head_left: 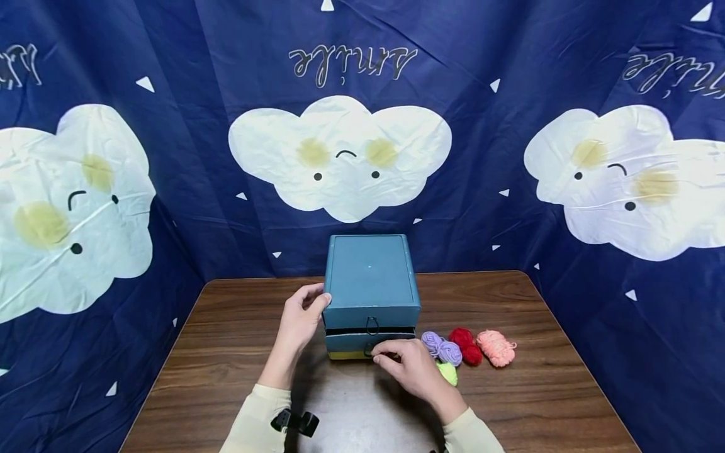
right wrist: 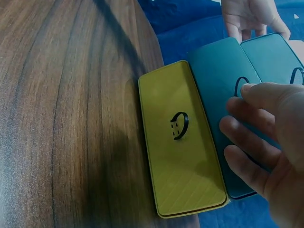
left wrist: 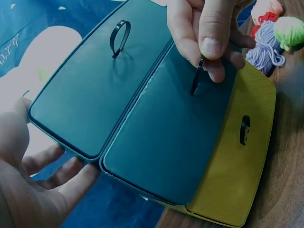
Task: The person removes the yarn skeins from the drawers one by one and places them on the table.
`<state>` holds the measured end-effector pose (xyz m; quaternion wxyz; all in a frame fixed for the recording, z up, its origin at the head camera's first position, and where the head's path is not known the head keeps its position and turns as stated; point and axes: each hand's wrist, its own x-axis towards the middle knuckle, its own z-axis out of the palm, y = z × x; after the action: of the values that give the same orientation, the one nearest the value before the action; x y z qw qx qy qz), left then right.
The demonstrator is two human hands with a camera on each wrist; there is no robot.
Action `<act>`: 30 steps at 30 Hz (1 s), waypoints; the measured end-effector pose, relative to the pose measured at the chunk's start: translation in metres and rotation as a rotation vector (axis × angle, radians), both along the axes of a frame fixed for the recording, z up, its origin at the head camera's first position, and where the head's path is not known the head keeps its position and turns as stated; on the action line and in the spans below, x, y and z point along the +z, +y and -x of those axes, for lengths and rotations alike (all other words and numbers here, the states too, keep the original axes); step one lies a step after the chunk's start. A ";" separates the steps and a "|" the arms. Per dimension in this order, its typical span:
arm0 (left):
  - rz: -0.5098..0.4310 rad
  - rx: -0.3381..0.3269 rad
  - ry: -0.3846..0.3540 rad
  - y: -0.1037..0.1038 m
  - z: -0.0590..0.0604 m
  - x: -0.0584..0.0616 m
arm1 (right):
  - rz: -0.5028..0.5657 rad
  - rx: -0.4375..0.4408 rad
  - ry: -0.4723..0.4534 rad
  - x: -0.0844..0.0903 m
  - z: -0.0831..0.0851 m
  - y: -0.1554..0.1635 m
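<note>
Seen from the head: teal drawer box (head_left: 370, 283) standing mid-table (head_left: 226, 352), left hand (head_left: 303, 314) braced with relaxed fingers against its left side, right hand (head_left: 404, 365) at the middle drawer (head_left: 357, 341); yarn balls (head_left: 467, 346) just right.

From the left wrist: right thumb and finger pinching the middle drawer's black loop pull (left wrist: 197, 76), unclear from above; yellow bottom drawer (left wrist: 237, 161) plain.

From the right wrist: yellow drawer's own loop (right wrist: 179, 126) untouched.

The drawer box (head_left: 370, 280) looks like smooth matt plastic, the bench (head_left: 226, 352) glossy wood-grain, the yarn balls (head_left: 467, 346) fuzzy wool, the backdrop (head_left: 510, 126) creased cloth.
</note>
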<state>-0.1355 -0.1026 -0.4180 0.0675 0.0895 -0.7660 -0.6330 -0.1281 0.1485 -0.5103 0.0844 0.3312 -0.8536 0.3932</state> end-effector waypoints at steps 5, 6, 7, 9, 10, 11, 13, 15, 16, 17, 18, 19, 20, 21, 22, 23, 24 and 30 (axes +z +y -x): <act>-0.007 0.001 -0.003 0.000 0.003 -0.004 | 0.013 -0.017 -0.020 -0.001 0.004 -0.001; -0.011 -0.001 -0.002 0.000 0.002 -0.003 | 0.015 -0.019 -0.024 -0.002 0.004 -0.001; -0.014 -0.003 0.000 0.001 0.002 -0.001 | 0.017 -0.022 -0.027 -0.003 0.005 -0.001; -0.018 -0.008 0.004 0.001 -0.001 0.003 | 0.012 -0.029 -0.027 -0.004 0.007 -0.001; -0.019 -0.010 0.007 0.001 -0.003 0.005 | 0.009 -0.031 -0.024 -0.004 0.007 0.000; -0.020 -0.011 0.007 0.002 -0.003 0.006 | 0.007 -0.033 -0.020 -0.005 0.008 0.000; -0.015 -0.014 0.015 0.001 -0.004 0.007 | 0.007 -0.034 -0.010 -0.005 0.009 0.000; -0.014 -0.016 0.019 0.001 -0.005 0.006 | 0.004 -0.032 0.002 -0.005 0.010 0.000; -0.013 -0.015 0.018 0.001 -0.003 0.004 | 0.006 -0.029 0.002 -0.005 0.011 0.000; -0.013 -0.012 0.017 0.000 -0.002 0.002 | 0.005 -0.028 0.003 -0.005 0.011 0.000; -0.015 -0.009 0.013 0.000 0.000 -0.001 | 0.005 -0.027 0.002 -0.005 0.011 0.000; -0.018 -0.005 0.009 -0.001 0.002 -0.004 | 0.003 -0.027 -0.001 -0.005 0.012 0.000; -0.021 -0.002 0.006 -0.002 0.005 -0.008 | 0.001 -0.027 -0.003 -0.005 0.012 0.000; -0.023 0.001 0.004 -0.003 0.007 -0.012 | 0.004 -0.029 -0.008 -0.005 0.013 0.000; -0.024 0.001 0.004 -0.004 0.009 -0.017 | 0.005 -0.030 -0.010 -0.005 0.013 0.000; -0.026 0.001 0.006 -0.005 0.011 -0.021 | 0.005 -0.032 -0.011 -0.006 0.014 0.000; -0.031 0.000 0.010 -0.006 0.013 -0.024 | 0.007 -0.032 -0.014 -0.006 0.014 0.000; -0.046 -0.005 0.044 -0.008 0.015 -0.029 | 0.011 -0.025 -0.031 -0.007 0.016 0.000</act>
<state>-0.1506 -0.1103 -0.4469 0.0807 0.0749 -0.7499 -0.6523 -0.1445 0.1488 -0.5171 0.0779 0.3139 -0.8568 0.4017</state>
